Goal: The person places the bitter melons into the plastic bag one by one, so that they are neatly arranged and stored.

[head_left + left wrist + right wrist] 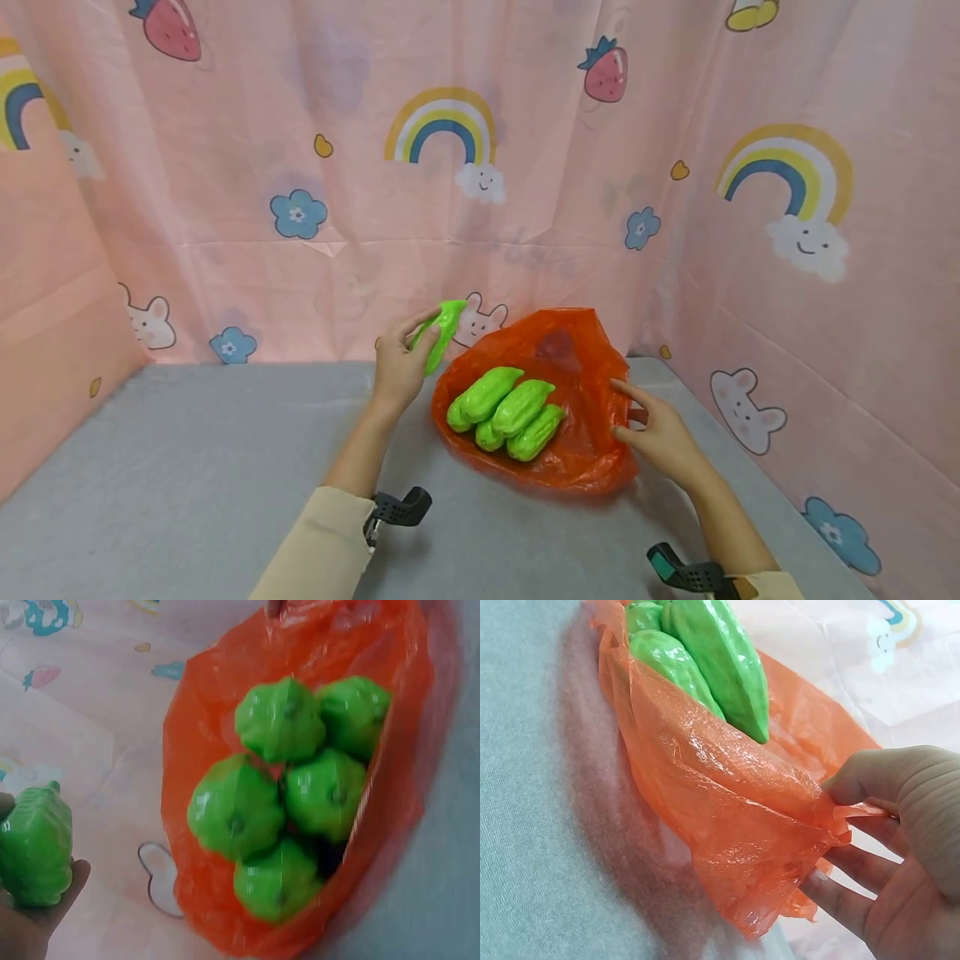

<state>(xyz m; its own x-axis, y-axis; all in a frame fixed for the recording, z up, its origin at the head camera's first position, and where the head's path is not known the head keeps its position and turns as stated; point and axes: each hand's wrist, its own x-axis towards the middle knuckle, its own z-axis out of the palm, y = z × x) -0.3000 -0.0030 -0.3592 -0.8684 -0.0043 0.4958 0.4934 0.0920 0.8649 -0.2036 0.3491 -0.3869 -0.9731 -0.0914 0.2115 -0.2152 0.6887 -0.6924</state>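
Note:
My left hand holds up one glossy green bitter melon, just left of and above a red plastic bag. In the left wrist view that bitter melon sits between thumb and fingers, apart from the bag. The bag lies spread with its mouth wide and facing me. Several more bitter melons are heaped inside it, toward its left side. On the bag's right side, my right hand pinches the edge; the right wrist view shows crumpled film between thumb and fingers.
A grey cloth-like tabletop lies under the bag. Pink printed curtain with rainbows and strawberries hangs close behind and along both sides. Black camera mounts sit on both wrists.

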